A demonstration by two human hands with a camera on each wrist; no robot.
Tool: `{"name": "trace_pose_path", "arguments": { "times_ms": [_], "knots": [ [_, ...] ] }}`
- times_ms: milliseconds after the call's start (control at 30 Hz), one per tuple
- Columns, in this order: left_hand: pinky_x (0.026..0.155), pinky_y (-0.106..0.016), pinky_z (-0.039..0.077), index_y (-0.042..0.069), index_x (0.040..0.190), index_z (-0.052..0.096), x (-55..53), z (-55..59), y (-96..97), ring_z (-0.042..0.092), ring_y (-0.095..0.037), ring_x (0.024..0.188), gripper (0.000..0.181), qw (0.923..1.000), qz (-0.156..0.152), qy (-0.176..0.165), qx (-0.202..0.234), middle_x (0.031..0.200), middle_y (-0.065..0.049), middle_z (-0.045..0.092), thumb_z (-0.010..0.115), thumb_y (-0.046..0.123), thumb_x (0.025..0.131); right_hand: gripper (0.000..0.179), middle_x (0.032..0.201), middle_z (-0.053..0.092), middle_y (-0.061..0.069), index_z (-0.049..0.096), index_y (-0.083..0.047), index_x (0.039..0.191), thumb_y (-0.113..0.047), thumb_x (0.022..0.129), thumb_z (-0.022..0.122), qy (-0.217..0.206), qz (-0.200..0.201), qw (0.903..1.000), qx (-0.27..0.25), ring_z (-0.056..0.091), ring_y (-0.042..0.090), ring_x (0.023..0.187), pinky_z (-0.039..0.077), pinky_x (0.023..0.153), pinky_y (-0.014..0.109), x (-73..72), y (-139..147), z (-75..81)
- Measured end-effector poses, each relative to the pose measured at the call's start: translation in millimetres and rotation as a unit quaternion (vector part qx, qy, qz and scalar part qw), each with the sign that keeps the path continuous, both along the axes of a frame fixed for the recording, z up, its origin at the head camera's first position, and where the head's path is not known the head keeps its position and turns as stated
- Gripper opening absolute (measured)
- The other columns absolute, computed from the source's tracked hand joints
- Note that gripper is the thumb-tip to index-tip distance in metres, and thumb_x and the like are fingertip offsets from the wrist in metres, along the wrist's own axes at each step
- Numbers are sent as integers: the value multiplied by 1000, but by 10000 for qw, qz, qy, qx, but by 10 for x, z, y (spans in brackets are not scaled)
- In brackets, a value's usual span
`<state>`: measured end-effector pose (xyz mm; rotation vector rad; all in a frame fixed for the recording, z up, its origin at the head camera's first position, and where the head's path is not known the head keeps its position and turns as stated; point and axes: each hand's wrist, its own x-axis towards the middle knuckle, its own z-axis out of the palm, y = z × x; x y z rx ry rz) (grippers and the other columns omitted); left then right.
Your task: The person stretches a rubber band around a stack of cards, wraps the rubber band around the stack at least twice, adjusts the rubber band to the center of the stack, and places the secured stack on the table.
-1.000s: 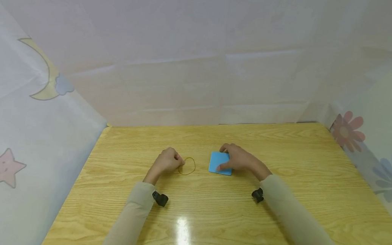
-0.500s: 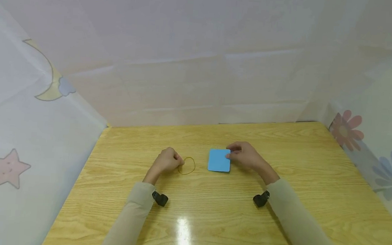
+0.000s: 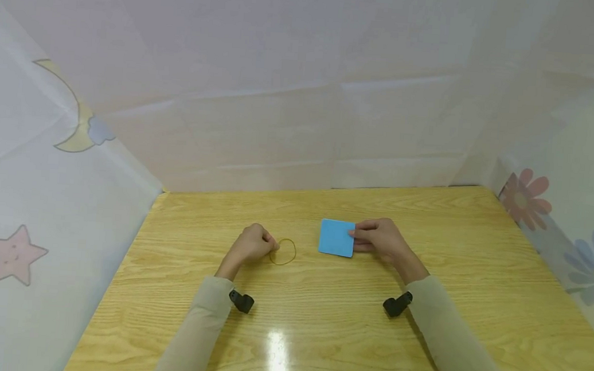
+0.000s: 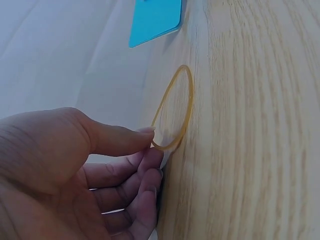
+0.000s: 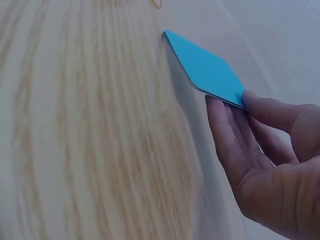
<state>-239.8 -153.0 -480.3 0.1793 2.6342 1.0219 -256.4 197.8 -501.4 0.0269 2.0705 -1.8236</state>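
A thin yellow rubber band (image 3: 294,252) forms a loop to the right of my left hand (image 3: 254,243). Thumb and forefinger pinch its near end, as the left wrist view shows for the rubber band (image 4: 190,95). My right hand (image 3: 383,237) grips a blue square card (image 3: 336,237) by its right edge. In the right wrist view the thumb lies on top of the blue card (image 5: 207,70) and the fingers are beneath it. That card is tilted, its gripped side raised off the wood and its far corner close to the surface.
Under both hands lies a wood-grain table (image 3: 318,325). A pale cloth or paper wall (image 3: 291,122) rises along its back edge, with printed side walls left and right. Each wrist wears a small black camera, such as the left wrist camera (image 3: 242,302).
My right hand has shifted from lying over the blue card to pinching its right edge, and the card has been lifted. The left hand has stayed put with the rubber band.
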Motion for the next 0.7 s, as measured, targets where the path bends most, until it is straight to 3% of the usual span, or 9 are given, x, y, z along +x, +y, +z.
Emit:
{"name": "trace_pose_path", "arguments": {
  "times_ms": [200,500,700],
  "knots": [
    [54,-23,35,4,69,67,-21,-3,-14,41,-12,58,35,9999,8,21,163,117,-14,79,61,10,103,55,106,78,5,53,14,145,-11,100,72,-80,-81,9995,-310,80,15,86,65,88,38,5,16,31],
    [63,-26,42,3,95,79,-38,73,-31,52,-16,72,20,9992,45,-34,389,114,-16,77,64,13,103,51,100,79,-2,55,13,140,-10,99,74,-159,-62,9966,-802,80,15,89,64,92,40,25,45,64],
    [67,-27,45,1,101,78,-53,135,-9,55,-17,79,20,9992,-11,-35,386,113,-15,76,62,13,104,50,102,77,-1,57,12,139,-10,98,75,-169,-79,9958,-896,80,14,89,64,94,39,42,69,90]
  ]
}}
